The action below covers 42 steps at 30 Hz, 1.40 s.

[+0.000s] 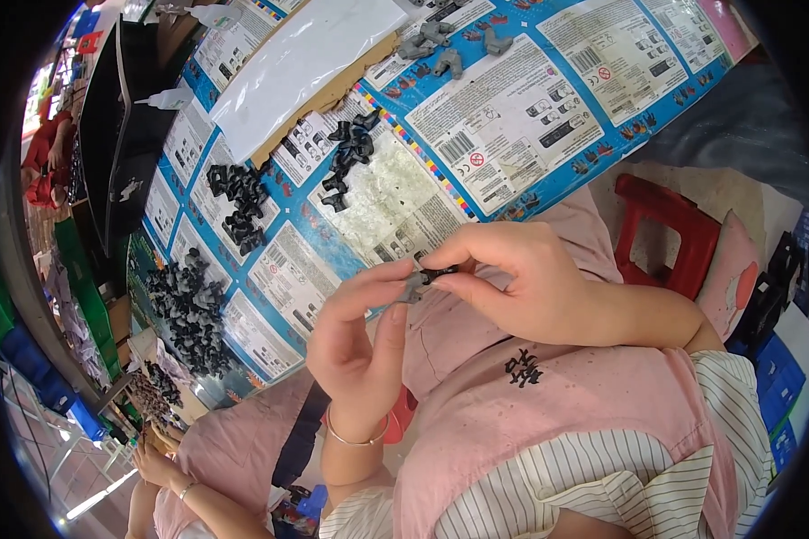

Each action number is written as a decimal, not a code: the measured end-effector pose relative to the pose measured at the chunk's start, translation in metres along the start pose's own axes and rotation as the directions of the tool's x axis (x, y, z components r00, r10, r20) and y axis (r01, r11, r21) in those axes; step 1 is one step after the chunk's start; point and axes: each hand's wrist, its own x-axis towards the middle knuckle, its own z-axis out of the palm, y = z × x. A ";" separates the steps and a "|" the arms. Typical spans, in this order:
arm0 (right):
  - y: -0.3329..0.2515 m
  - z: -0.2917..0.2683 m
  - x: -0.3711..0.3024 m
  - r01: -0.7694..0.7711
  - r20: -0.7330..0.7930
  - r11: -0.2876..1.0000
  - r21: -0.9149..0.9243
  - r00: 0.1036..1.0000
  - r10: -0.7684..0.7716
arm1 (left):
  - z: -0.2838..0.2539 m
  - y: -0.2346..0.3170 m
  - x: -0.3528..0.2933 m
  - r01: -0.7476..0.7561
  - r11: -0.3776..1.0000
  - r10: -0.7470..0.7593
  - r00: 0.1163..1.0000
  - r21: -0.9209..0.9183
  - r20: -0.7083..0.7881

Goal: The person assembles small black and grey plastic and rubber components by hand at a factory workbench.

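Just over my lap, at the table's near edge, my two hands meet fingertip to fingertip. My left hand [360, 332], a thin bangle at its wrist, pinches a small grey plastic piece [413, 289] between thumb and fingers. Against it, the thumb and forefinger of my right hand [526, 278] grip a small black plastic piece [435, 273]. The two pieces touch; whether they are joined I cannot tell. Fingertips hide much of both. Nearest on the table is a loose row of black plastic pieces [350, 151].
Printed blue-and-white sheets cover the table [503, 117]. On it are another black cluster [237, 205], a grey-black heap [187, 310], several grey pieces [448, 61], a white board [306, 67] and a white nozzle bottle [165, 99]. A co-worker's hands [157, 463] are lower left; a red stool [665, 234] stands right.
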 end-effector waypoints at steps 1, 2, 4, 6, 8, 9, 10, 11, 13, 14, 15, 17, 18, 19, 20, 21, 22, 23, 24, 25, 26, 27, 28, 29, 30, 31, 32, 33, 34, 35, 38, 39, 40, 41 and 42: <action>0.001 0.000 0.000 0.028 -0.007 0.999 -0.026 1.000 -0.028 | 0.001 0.000 0.000 -0.064 0.993 0.063 0.998 0.100 0.011; 0.001 0.000 0.000 0.026 -0.006 0.999 -0.026 1.000 -0.026 | 0.001 0.001 0.000 -0.063 0.993 0.062 0.998 0.099 0.011; 0.002 0.000 0.000 0.061 -0.026 0.996 -0.069 0.998 -0.062 | 0.001 0.003 0.000 -0.142 0.938 0.135 0.990 0.317 0.045; 0.002 0.000 0.000 0.042 -0.036 0.998 -0.039 0.998 -0.043 | -0.005 0.004 0.005 -0.178 0.918 0.150 0.983 0.355 0.105; 0.002 0.001 0.000 0.027 -0.040 1.000 -0.007 0.999 -0.027 | -0.008 0.004 0.005 -0.214 0.894 0.162 0.973 0.394 0.163; 0.002 0.001 0.001 -0.017 -0.032 1.000 0.013 0.999 0.018 | -0.009 0.002 0.004 -0.133 0.959 0.123 0.991 0.251 0.056; 0.003 0.001 0.001 -0.062 -0.023 0.998 0.031 0.998 0.063 | -0.009 0.001 0.003 -0.063 0.994 0.067 0.997 0.093 -0.043; 0.003 0.001 0.001 -0.062 -0.023 0.998 0.031 0.998 0.063 | -0.009 0.002 0.004 -0.063 0.994 0.067 0.997 0.092 -0.044; 0.005 0.002 0.000 -0.075 -0.032 0.995 0.061 0.997 0.077 | -0.009 0.006 0.006 0.066 0.996 -0.072 0.990 -0.053 -0.121; 0.006 0.003 0.000 -0.075 -0.030 0.995 0.062 0.997 0.077 | -0.008 0.007 0.006 0.106 0.994 -0.105 0.988 -0.003 -0.114; 0.006 0.003 0.000 -0.065 -0.042 0.995 0.070 0.997 0.068 | -0.007 0.006 0.006 0.107 0.994 -0.106 0.988 -0.003 -0.116; 0.006 0.004 0.000 -0.055 -0.054 0.995 0.078 0.997 0.060 | -0.004 0.003 0.007 0.207 0.978 -0.203 0.963 0.007 -0.177; 0.005 0.004 0.000 -0.036 -0.056 0.998 0.045 0.998 0.039 | -0.002 0.003 0.009 0.208 0.978 -0.204 0.963 0.007 -0.177; 0.004 0.004 0.000 -0.017 -0.059 1.000 0.012 0.998 0.017 | 0.003 0.004 0.011 0.203 0.977 -0.186 0.963 0.069 -0.193; 0.005 0.004 0.000 -0.018 -0.058 1.000 0.012 0.998 0.018 | 0.005 0.005 0.011 0.198 0.971 -0.168 0.964 0.132 -0.207; 0.005 0.005 -0.001 -0.003 -0.067 1.000 -0.008 0.998 0.003 | 0.007 0.004 0.010 0.199 0.971 -0.169 0.964 0.132 -0.207; 0.005 0.005 -0.001 0.011 -0.078 1.000 -0.029 0.997 -0.013 | 0.007 0.003 0.009 0.185 0.970 -0.149 0.965 0.157 -0.215; 0.005 0.005 -0.001 0.011 -0.079 1.000 -0.029 0.997 -0.013 | 0.008 0.002 0.008 0.172 0.968 -0.130 0.966 0.183 -0.223; 0.004 0.005 0.000 0.019 -0.080 0.998 -0.054 0.997 -0.023 | 0.008 0.001 0.008 0.172 0.968 -0.130 0.966 0.182 -0.222; 0.004 0.005 0.000 0.028 -0.080 0.996 -0.080 0.996 -0.034 | 0.008 0.000 0.008 0.142 0.962 -0.094 0.974 0.232 -0.204; 0.005 0.006 -0.001 0.027 -0.081 0.996 -0.080 0.996 -0.033 | 0.007 -0.001 0.007 0.110 0.953 -0.059 0.981 0.281 -0.185; 0.006 0.008 -0.001 0.068 -0.107 0.992 -0.110 0.991 -0.080 | 0.007 -0.002 0.007 0.111 0.953 -0.060 0.981 0.281 -0.185; 0.007 0.009 -0.001 0.107 -0.132 0.984 -0.142 0.983 -0.126 | 0.007 -0.003 0.007 0.079 0.946 -0.027 0.985 0.314 -0.169; 0.007 0.010 -0.001 0.106 -0.132 0.984 -0.141 0.983 -0.125 | 0.007 -0.004 0.006 0.048 0.937 0.006 0.988 0.345 -0.153; 0.007 0.010 -0.001 0.129 -0.127 0.975 -0.179 0.980 -0.153 | 0.007 -0.004 0.006 0.049 0.937 0.005 0.988 0.346 -0.153; 0.008 0.011 -0.001 0.151 -0.121 0.964 -0.217 0.976 -0.180 | 0.007 -0.003 0.007 0.004 0.910 0.052 0.991 0.414 -0.124; 0.009 0.011 -0.001 0.150 -0.121 0.965 -0.217 0.976 -0.179 | 0.007 -0.002 0.008 -0.042 0.877 0.098 0.991 0.480 -0.092; 0.009 0.012 -0.001 0.168 -0.120 0.957 -0.235 0.972 -0.200 | 0.007 0.000 0.009 -0.041 0.877 0.096 0.991 0.479 -0.092; 0.011 0.013 -0.001 0.184 -0.120 0.950 -0.253 0.968 -0.219 | 0.007 0.001 0.011 -0.105 0.839 0.148 0.988 0.534 -0.038; 0.013 0.013 -0.001 0.182 -0.121 0.951 -0.252 0.969 -0.217 | 0.007 0.002 0.012 -0.169 0.794 0.195 0.981 0.583 0.020; 0.020 0.017 -0.002 0.218 -0.162 0.949 -0.229 0.952 -0.258 | 0.009 0.003 0.015 -0.196 0.786 0.211 0.977 0.587 0.044; 0.021 0.018 -0.003 0.229 -0.177 0.948 -0.221 0.946 -0.270 | 0.009 0.002 0.014 -0.195 0.785 0.209 0.977 0.587 0.045; 0.022 0.019 -0.002 0.241 -0.194 0.947 -0.213 0.939 -0.283 | 0.011 0.002 0.013 -0.197 0.786 0.213 0.976 0.586 0.044; 0.023 0.019 -0.002 0.240 -0.195 0.947 -0.213 0.939 -0.282 | 0.011 0.001 0.013 -0.199 0.786 0.216 0.975 0.585 0.042; 0.024 0.019 -0.001 0.275 -0.180 0.929 -0.246 0.929 -0.323 | 0.010 0.001 0.012 -0.200 0.786 0.215 0.976 0.585 0.044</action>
